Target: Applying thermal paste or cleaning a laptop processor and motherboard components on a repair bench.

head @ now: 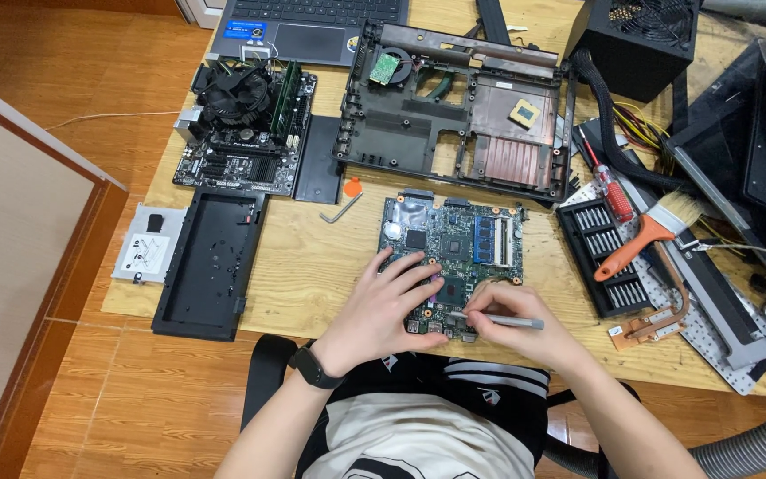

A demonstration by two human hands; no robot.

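A green board [450,257] lies on the table [312,266]. The left hand [383,306] rests open and flat on the board's near edge. Beside it, the right hand [511,324] grips a grey tool [507,321] over the board. Right of that hand, a black case [612,255] holds rows of bits.

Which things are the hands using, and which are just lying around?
In use: left hand, right hand, grey tool, green board.
Lying about: brush, red screwdriver, bit case, black board, laptop.
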